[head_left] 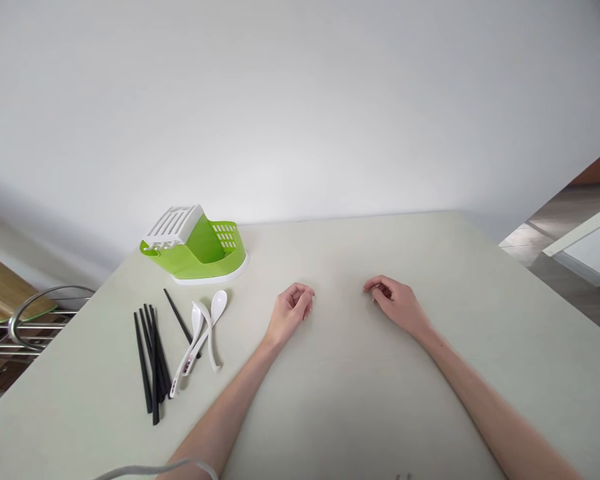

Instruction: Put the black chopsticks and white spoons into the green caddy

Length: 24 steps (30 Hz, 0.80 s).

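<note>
Loosely curled and apparently empty, the left hand (290,310) and right hand (393,301) rest apart on the table (340,400), seemingly for ease. Left of both lie white spoons (219,305) and black chopsticks (155,373), perhaps for easy reach; beyond them stands a green holder (195,257); handle markings (187,364) are illegible

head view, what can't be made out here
In the head view:
Green holder: inside floor, hidden by its own wall.
Chopsticks: exact count, hidden where they overlap.
White spoons: handle print, too small to read.
Grey cord: ends, cut off by bottom edge.
Left hand: palm, hidden by curled fingers.
</note>
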### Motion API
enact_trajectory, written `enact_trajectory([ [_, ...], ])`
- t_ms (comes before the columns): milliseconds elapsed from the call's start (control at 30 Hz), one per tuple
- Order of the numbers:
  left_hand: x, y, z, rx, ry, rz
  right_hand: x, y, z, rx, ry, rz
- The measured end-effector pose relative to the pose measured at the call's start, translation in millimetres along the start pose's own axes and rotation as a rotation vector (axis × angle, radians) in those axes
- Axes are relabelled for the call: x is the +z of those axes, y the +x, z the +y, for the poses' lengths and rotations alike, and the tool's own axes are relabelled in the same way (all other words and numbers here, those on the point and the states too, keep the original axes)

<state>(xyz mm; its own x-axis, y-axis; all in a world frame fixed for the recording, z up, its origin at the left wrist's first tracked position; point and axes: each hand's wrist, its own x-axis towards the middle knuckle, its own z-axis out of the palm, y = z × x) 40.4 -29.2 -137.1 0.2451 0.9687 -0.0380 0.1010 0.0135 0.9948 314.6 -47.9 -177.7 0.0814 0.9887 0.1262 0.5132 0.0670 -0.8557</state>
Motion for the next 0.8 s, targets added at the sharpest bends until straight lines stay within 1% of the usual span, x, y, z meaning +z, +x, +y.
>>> enact_trajectory([
  [333, 4.8, -10.3, -2.4, 0.062, 0.232, 0.014, -0.4, 0.6, 1.8, 0.011, -0.001, -0.011],
  [400, 3.2, -15.6, -1.3, 0.067, 0.285, 0.002, -0.2, 0.5, 2.5, 0.008, -0.001, -0.014],
  [467, -2.5, -22.3, 2.7, 0.110, 0.368, 0.000, 0.1, 0.2, 3.0, 0.002, -0.001, -0.013],
  [567, -21.6, -31.5, 15.0, 0.288, 0.560, 0.047, 0.3, -0.1, 3.3, -0.005, -0.003, -0.011],
  [667, -53.3, -35.7, 30.9, 0.462, 0.766, 0.125, 0.4, -0.6, 3.5, -0.002, -0.012, -0.009],
  [733, -80.0, -36.2, 38.8, 0.515, 0.892, 0.196, 0.5, -1.0, 3.4, 0.004, -0.015, -0.008],
  [800, -109.2, -37.7, 41.8, 0.514, 0.999, 0.298, 0.7, -1.3, 3.1, 0.010, -0.014, -0.010],
])
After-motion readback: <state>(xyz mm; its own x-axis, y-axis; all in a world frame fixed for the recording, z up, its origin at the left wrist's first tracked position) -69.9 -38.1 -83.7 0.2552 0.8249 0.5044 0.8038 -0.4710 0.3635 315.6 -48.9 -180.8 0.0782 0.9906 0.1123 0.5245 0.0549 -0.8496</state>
